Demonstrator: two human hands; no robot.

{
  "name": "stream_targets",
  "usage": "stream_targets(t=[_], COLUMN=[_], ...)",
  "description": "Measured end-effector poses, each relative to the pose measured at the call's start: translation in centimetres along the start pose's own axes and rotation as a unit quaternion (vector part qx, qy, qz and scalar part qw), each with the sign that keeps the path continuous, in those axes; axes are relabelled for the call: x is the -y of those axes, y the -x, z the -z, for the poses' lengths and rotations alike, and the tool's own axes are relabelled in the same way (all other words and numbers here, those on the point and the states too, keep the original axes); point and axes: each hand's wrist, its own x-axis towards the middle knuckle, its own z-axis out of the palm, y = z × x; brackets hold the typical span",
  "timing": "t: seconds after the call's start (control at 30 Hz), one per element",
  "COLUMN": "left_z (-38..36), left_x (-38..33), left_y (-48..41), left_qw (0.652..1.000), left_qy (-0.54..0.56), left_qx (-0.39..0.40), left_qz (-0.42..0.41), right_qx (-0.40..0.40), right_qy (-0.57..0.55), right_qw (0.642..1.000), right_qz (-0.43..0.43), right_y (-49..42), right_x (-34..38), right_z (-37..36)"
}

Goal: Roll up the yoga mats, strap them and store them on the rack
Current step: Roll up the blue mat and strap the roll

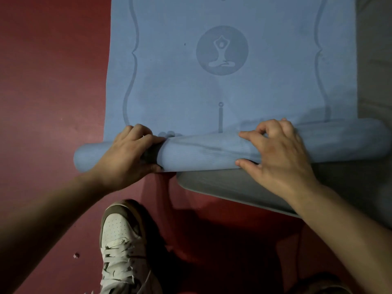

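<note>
Blue mat (201, 152), one, part-rolled, left hand (129, 154), right hand (277, 158) gripping

1. Red floor (53, 81): open room around the left end of the roll (203, 151).
2. Flat blue mat (180, 92) beyond the roll: bare surface, free passage ahead.
3. Shoe (121, 236): occupies the floor on the near side, close below the left hand (127, 153).
4. Grey mat (233, 187): underlies the roll's right half, beneath the right hand (277, 153).
</note>
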Motion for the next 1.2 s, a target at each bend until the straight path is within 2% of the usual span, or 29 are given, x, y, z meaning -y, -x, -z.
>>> stream_targets(t=[0.1,0.23,0.4,0.57,0.67,0.77,1.0,1.2], left_z=[0.4,0.8,1.3,-0.5,-1.9,-2.6,-2.1,-1.9], left_x=[0.0,-0.2,0.4,-0.3,-1.3,-1.4,-0.7,-0.9], left_y=[-0.6,-0.7,-1.4,-0.2,-0.1,-0.9,-1.6,0.0], left_qw=[1.0,0.998,0.999,0.994,0.985,0.978,0.982,0.989], left_qy=[-0.005,0.005,0.004,-0.09,-0.161,-0.19,-0.167,-0.137], left_qx=[0.005,-0.019,-0.028,-0.044,-0.004,-0.038,-0.067,-0.039], left_qz=[0.004,0.051,0.04,0.044,0.057,0.07,0.064,0.046], right_qx=[0.006,-0.01,0.003,0.054,0.041,0.015,0.024,0.051], right_qy=[-0.001,-0.005,0.01,0.054,0.073,0.085,0.09,0.088], right_qw=[1.0,1.0,1.0,0.997,0.996,0.994,0.991,0.992], right_qz=[0.012,0.012,0.02,0.03,0.038,0.061,0.097,0.077], right_y=[-0.4,-0.9,-1.6,-1.7,-1.8,-2.2,-3.3,-1.2], right_x=[-0.1,-0.1,-0.9,-1.0,-1.2,-1.2,-1.9,-1.2], right_z=[0.2,0.3,0.2,0.3,-0.3,-0.4,0.2,0.1])
